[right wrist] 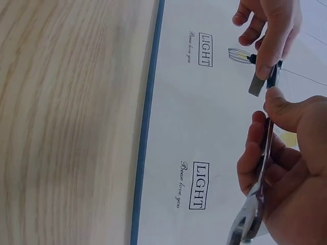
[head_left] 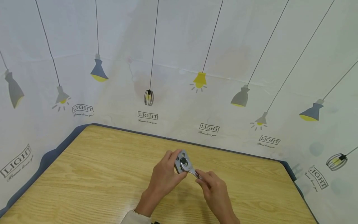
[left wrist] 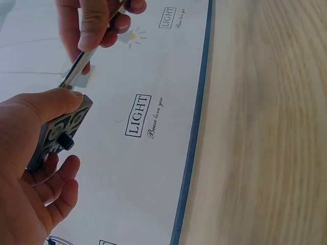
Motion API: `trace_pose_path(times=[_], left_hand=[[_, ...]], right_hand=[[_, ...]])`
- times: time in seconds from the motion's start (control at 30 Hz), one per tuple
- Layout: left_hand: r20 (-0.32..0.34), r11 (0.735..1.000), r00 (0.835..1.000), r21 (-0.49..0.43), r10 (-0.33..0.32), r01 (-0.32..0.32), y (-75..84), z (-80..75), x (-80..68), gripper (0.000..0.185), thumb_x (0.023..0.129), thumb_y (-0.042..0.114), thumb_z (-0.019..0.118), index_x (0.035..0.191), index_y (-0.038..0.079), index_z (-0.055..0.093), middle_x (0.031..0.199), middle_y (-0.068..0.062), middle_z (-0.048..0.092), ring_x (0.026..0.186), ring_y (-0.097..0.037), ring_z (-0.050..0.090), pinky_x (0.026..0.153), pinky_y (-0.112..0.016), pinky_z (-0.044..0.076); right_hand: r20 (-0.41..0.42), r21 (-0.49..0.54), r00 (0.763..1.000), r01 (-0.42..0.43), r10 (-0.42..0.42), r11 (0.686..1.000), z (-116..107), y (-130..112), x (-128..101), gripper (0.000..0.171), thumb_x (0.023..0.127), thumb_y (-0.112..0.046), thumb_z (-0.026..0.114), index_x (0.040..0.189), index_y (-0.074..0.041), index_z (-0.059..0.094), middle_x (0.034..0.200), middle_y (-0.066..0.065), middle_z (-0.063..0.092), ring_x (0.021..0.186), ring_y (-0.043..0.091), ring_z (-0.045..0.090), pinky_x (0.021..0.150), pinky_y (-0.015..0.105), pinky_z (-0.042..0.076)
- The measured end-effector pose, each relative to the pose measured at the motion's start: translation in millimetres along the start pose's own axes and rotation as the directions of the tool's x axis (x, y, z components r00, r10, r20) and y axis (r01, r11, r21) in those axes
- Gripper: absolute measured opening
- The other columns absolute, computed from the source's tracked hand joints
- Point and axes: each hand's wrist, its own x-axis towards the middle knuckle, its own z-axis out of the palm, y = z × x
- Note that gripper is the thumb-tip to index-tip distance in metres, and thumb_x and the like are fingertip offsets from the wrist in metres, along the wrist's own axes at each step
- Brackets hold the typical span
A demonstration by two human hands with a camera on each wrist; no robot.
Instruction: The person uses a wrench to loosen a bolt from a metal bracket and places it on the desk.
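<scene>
Wooden table [head_left: 98, 174] under both hands: left hand [head_left: 165, 177] pinches metal block [head_left: 182, 162], right hand [head_left: 215, 191] pinches wrench [head_left: 195, 173].

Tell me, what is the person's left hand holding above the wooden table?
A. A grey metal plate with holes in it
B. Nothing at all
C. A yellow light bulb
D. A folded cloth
A: the left hand grips a grey metal plate with holes, while the right hand holds a slim metal wrench up to it, above the table.

wooden table [head_left: 98, 174] | lamp-print cloth [head_left: 212, 93] behind it
</scene>
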Motion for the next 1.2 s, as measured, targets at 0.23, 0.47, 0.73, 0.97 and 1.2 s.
trace_pose_path(times=[0.23,0.47,0.73,0.97,1.2], left_hand=[[-0.021,1.0,1.0,0.027,0.003,-0.002,-0.5,1.1,-0.1,0.073,0.069,0.021,0.09,0.134,0.009,0.057,0.099,-0.002,0.057,0.068,-0.005,0.05,0.054,-0.016,0.041],[0.039,1.0,0.999,0.007,0.025,-0.025,-1.0,1.8,0.1,0.071,0.073,0.026,0.088,0.134,0.01,0.057,0.097,-0.001,0.057,0.07,-0.005,0.051,0.056,-0.017,0.042],[0.123,0.997,0.991,-0.052,0.061,-0.055,-3.3,-2.4,0.3,0.072,0.075,0.028,0.088,0.137,0.01,0.055,0.1,0.0,0.055,0.074,-0.005,0.052,0.059,-0.018,0.044],[0.172,0.993,0.981,-0.093,0.093,-0.078,-4.4,-7.5,0.1,0.072,0.075,0.028,0.088,0.137,0.01,0.055,0.102,0.001,0.056,0.075,-0.005,0.052,0.062,-0.019,0.045],[0.236,0.989,0.966,-0.125,0.106,-0.078,-4.9,-12.9,0.2,0.071,0.075,0.031,0.087,0.137,0.015,0.055,0.106,0.004,0.057,0.075,-0.005,0.051,0.064,-0.02,0.045]], right_hand=[[-0.007,0.052,1.0,0.019,-0.019,0.998,2.6,-3.8,0.3,0.029,0.081,-0.002,0.078,0.11,-0.004,0.075,0.08,-0.006,0.064,0.062,-0.004,0.047,0.051,0.016,0.044],[0.011,0.043,1.0,-0.02,0.02,0.999,3.3,-3.8,1.2,0.028,0.083,-0.004,0.076,0.111,-0.005,0.074,0.083,-0.006,0.065,0.064,-0.003,0.048,0.052,0.017,0.045],[0.012,-0.023,0.999,-0.052,0.053,0.998,-1.8,-0.9,1.6,0.027,0.084,-0.005,0.076,0.11,-0.009,0.075,0.086,-0.004,0.064,0.068,-0.002,0.054,0.057,0.018,0.048],[-0.029,-0.051,1.0,-0.004,0.002,0.999,-4.5,-0.2,0.8,0.028,0.082,-0.002,0.077,0.108,-0.011,0.076,0.086,-0.005,0.064,0.072,-0.001,0.057,0.06,0.019,0.049],[-0.088,-0.095,0.992,0.076,-0.085,0.993,-6.2,3.7,1.0,0.03,0.078,-0.001,0.078,0.106,-0.014,0.078,0.086,-0.005,0.065,0.071,0.0,0.052,0.058,0.02,0.044]])
